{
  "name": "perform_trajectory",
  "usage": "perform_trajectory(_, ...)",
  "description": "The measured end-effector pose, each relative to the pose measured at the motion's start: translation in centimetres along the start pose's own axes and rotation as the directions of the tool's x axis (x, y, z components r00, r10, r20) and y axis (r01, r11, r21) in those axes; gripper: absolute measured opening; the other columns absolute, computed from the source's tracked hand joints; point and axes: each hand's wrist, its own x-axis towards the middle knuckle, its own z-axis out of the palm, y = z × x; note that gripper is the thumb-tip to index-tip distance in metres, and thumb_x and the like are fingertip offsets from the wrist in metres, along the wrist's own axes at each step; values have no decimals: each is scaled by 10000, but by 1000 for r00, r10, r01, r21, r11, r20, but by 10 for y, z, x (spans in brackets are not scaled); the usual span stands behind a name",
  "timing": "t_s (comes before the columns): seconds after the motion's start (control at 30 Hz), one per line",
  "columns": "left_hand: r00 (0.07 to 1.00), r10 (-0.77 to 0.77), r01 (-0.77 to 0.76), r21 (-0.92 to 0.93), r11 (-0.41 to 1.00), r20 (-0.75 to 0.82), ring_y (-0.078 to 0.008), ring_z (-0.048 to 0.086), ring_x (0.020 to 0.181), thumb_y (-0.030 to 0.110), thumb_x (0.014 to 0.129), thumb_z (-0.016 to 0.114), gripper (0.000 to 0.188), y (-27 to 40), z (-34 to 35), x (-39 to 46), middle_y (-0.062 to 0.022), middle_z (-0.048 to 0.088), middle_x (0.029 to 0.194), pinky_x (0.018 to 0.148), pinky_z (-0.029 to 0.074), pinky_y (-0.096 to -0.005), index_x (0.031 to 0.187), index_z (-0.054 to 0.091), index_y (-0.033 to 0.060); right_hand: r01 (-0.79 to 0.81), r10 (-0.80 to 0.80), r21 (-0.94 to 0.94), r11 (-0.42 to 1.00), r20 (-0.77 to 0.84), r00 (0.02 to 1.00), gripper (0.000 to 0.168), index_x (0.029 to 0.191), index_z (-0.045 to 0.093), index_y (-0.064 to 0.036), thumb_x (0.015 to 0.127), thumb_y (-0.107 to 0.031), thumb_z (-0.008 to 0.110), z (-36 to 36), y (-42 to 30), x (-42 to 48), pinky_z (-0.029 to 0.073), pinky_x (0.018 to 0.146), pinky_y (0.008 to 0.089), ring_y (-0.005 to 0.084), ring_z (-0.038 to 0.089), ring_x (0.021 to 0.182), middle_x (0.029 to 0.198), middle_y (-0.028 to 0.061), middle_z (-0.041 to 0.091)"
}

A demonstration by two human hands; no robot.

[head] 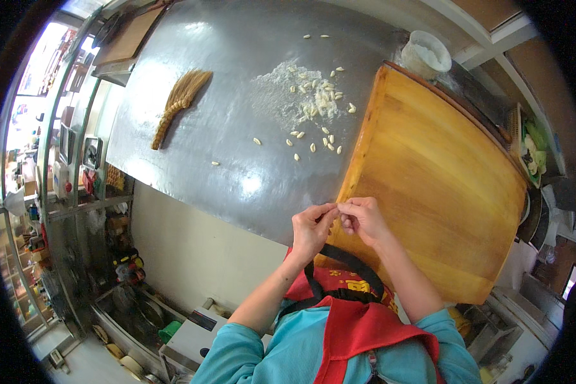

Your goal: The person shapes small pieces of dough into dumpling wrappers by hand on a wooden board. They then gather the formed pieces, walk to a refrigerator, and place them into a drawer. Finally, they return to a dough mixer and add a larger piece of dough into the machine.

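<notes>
My left hand [312,228] and my right hand [365,221] meet over the near left edge of a wooden board [437,192]. Thumb and forefinger of each are pinched together, tip to tip; anything between them is too small to make out. Beyond them, small pale shaped pieces, apparently dough [312,148], lie scattered on a grey metal-like worktop [230,115]. More of these pieces rest in and around a patch of white flour [278,91]. No piece touches my hands' outer sides.
A straw hand brush [180,108] lies on the worktop's left part. Behind the board stands a whitish tub of white powder [427,54], near a rolling pin [470,108]. A basket of vegetables [530,149] is at far right. Glass-fronted shelving [72,144] borders the left.
</notes>
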Motion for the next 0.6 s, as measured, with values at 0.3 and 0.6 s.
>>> perform_trajectory(0.3,969,-213,217,-24,976,122,-87,585,596,49,806,594,213,-37,-6,19,-53,647,697,559,478,-241,979,674,-47,303,-535,-950,77,217,816,177,699,667,-69,670,-228,738,-41,35,1,480,624,376,268,598,726,711,97,587)
perform_trajectory(0.6,924,-330,351,-87,932,196,-97,587,635,52,836,608,224,-43,2,21,-69,651,758,580,495,-235,1008,648,-85,-9,-407,-955,296,-135,903,418,637,639,-85,623,-485,760,-59,18,22,457,550,409,283,609,611,621,102,619)
